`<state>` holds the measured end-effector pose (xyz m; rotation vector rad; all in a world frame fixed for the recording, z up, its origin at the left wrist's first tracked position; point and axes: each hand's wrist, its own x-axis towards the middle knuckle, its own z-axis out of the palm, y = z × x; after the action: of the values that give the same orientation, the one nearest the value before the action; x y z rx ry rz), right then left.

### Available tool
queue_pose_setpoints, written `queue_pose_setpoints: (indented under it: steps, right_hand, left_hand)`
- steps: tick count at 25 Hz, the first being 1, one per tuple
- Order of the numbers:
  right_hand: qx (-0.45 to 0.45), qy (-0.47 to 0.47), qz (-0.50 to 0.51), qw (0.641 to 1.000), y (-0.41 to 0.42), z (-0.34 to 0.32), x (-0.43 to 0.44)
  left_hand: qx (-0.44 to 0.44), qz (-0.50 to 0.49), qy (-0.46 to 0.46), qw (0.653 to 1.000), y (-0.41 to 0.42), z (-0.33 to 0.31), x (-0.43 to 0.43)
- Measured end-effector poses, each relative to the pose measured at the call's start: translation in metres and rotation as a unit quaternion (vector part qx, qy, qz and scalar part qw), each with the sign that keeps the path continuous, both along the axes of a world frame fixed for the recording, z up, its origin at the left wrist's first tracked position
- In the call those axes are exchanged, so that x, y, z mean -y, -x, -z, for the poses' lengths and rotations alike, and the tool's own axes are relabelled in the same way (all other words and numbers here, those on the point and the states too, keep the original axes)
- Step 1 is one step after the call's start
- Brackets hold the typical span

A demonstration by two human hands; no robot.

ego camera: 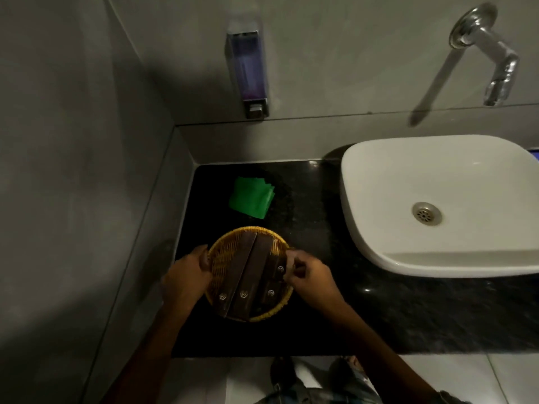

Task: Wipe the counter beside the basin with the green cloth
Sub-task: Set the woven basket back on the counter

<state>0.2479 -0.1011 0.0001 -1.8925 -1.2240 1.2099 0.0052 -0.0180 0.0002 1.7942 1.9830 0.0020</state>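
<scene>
A folded green cloth (252, 197) lies on the black granite counter (315, 217) near the back wall, left of the white basin (408, 176). In front of the cloth sits a round woven basket (221, 258) with three dark brown packets (250, 275) in it. My left hand (186, 279) grips the basket's left rim. On the basket's right rim, my right hand (309, 279) is pinching the edge. Neither hand touches the cloth, which lies a hand's width beyond the basket.
A soap dispenser (248, 68) hangs on the back wall above the cloth. A chrome tap (493, 56) juts out over the basin. A grey tiled wall (73, 170) closes the counter's left side. My feet (315, 374) show on the pale floor below the counter edge.
</scene>
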Motion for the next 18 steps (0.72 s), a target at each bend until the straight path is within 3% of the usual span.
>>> queue_pose_setpoints:
  steps: [2, 4, 6, 9, 13, 16, 18]
  right_hand:
    - [0.012, 0.01, -0.012, 1.0, 0.002, 0.004, -0.003]
    - [0.021, -0.017, -0.013, 1.0, 0.017, -0.002, -0.062]
    - [0.053, -0.043, -0.004, 0.998, 0.013, -0.008, -0.062]
    - [0.086, -0.052, 0.01, 0.995, 0.004, -0.016, -0.052]
    - [0.102, -0.081, 0.045, 0.99, -0.025, -0.031, -0.031]
    - [0.07, -0.095, 0.093, 0.989, -0.053, -0.039, -0.018]
    - [0.04, -0.098, 0.114, 0.988, -0.067, -0.047, -0.019]
  left_hand:
    - [-0.026, 0.038, 0.052, 0.998, 0.001, 0.001, -0.007]
    - [-0.014, 0.016, 0.0, 1.0, 0.018, -0.01, -0.084]
    - [0.058, 0.009, -0.027, 0.998, 0.007, -0.013, -0.123]
    - [0.159, -0.024, 0.008, 0.987, -0.024, -0.002, -0.161]
    - [0.299, -0.212, 0.031, 0.93, -0.043, 0.023, -0.197]
    - [0.417, -0.268, 0.096, 0.863, -0.064, 0.015, -0.21]
    - [0.428, -0.249, 0.113, 0.861, -0.089, -0.004, -0.205]
